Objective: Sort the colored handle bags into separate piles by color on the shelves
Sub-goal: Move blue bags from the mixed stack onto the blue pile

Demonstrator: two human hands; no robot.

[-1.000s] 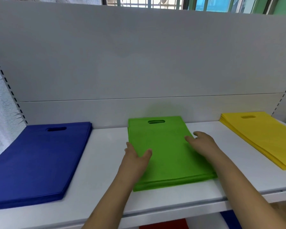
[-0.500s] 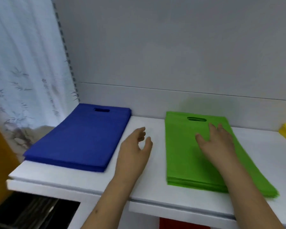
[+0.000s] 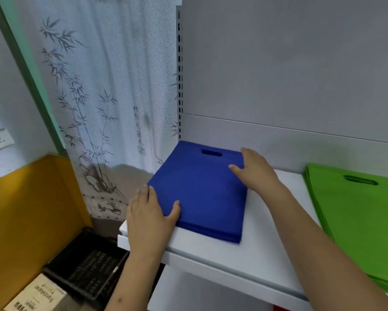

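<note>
A pile of blue handle bags (image 3: 202, 189) lies at the left end of the white shelf (image 3: 251, 254), its handle slot toward the back panel. My left hand (image 3: 150, 216) rests flat against the pile's left front edge, thumb lying on the top bag. My right hand (image 3: 255, 171) presses with straight fingers on the pile's right edge near the back. A pile of green handle bags (image 3: 356, 216) lies to the right on the same shelf, untouched and partly cut off by the frame.
A white curtain with a bamboo print (image 3: 103, 97) hangs left of the shelf. Below it stand a black crate (image 3: 87, 272) and a cardboard box (image 3: 36, 297) beside a yellow wall panel (image 3: 27, 221). The grey back panel (image 3: 289, 75) rises behind the shelf.
My view swung left, away from the green pile. Both hands left the green bags and now lie against the two sides of the blue pile. The yellow pile is out of view.
</note>
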